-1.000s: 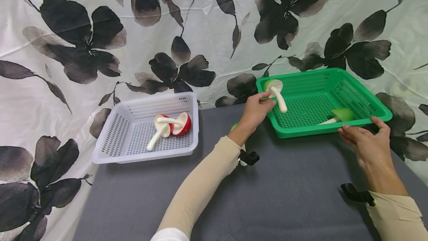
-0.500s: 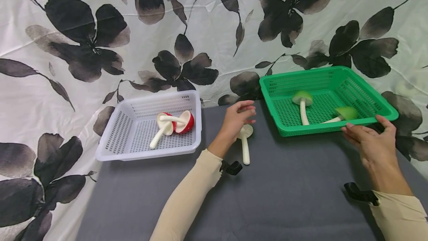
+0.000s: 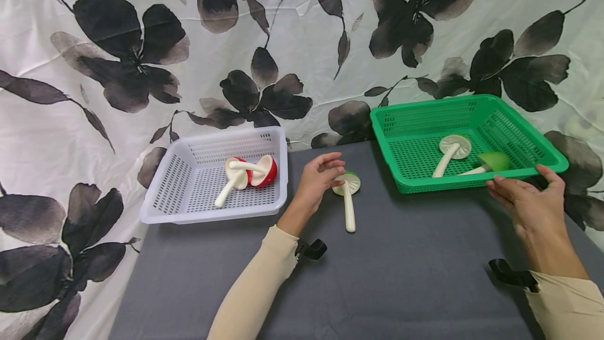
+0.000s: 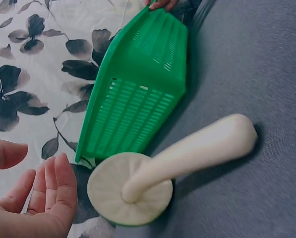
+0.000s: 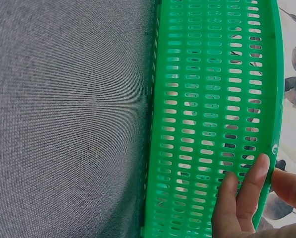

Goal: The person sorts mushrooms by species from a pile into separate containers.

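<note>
Beside the cap of a toy mushroom [image 3: 349, 209] with a white stem and green top hovers my left hand [image 3: 317, 182], fingers loosely bent and holding nothing. The left wrist view shows a gap between those fingers and the mushroom's pale underside [image 4: 130, 191]. My right hand [image 3: 533, 201] pinches the near rim of the green basket [image 3: 391, 161]; in the right wrist view the thumb lies over the rim and the fingers [image 5: 247, 198] press the outer wall. Inside that basket lie two green-capped mushrooms, one with its underside up [image 3: 455, 148] and one cap-up [image 3: 494, 161].
To the left stands a white basket [image 3: 160, 188] with two red-capped mushrooms [image 3: 264, 171] piled together. Both baskets rest on a grey cloth-covered table [image 3: 377, 287]. A flower-printed curtain [image 3: 302, 25] hangs right behind them.
My left hand let go of a green-capped mushroom in the green basket and moved left to the one on the table. The dropped mushroom rolled over, underside up. My right hand stays on the rim.
</note>
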`<state>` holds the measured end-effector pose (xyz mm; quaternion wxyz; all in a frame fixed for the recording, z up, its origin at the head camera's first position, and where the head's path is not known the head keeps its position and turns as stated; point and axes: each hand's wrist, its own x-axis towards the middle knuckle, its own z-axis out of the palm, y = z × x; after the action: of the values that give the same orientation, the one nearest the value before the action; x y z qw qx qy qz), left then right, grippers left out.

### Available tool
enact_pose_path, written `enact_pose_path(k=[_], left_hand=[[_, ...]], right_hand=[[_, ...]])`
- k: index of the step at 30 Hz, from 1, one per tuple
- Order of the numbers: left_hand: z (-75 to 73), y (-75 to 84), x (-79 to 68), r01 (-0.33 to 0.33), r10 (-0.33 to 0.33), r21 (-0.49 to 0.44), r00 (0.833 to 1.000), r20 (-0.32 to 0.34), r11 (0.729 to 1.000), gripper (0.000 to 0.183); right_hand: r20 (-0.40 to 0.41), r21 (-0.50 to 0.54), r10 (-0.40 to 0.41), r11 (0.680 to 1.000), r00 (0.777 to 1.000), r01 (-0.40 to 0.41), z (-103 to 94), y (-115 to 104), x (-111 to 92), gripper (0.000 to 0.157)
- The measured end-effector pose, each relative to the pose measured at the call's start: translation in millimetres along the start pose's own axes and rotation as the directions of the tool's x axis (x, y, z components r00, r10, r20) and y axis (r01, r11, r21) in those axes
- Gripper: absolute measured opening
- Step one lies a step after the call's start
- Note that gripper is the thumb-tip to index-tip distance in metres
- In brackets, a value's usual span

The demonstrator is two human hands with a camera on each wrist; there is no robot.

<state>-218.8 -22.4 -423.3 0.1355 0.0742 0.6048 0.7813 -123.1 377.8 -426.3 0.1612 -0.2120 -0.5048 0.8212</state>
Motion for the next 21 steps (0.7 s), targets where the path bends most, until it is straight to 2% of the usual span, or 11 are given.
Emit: enact_pose_path(k=[6, 15, 21], left_hand=[[-11.1, -7.3, -7.9, 0.016, -0.016, -0.005, 1.0, -0.025, 1.0, 0.039], [-23.6, -21.8, -17.9, 0.023, -0.023, -0.001, 0.999, -0.042, 1.0, 0.041], [-30.0, -23.7, -24.5, 0.021, -0.02, 0.027, 0.998, -0.057, 0.999, 0.042]], right_hand=[[-0.022, -0.024, -0.021, 1.0, 1.0, 0.02, 1.2, 1, 1, 0.104], [-0.012, 0.01, -0.034, 0.999, 0.999, 0.034, 0.7, 1, 2, 0.101], [-0.009, 0.015, -0.036, 0.999, 0.999, 0.036, -0.3, 2, 3, 0.101]])
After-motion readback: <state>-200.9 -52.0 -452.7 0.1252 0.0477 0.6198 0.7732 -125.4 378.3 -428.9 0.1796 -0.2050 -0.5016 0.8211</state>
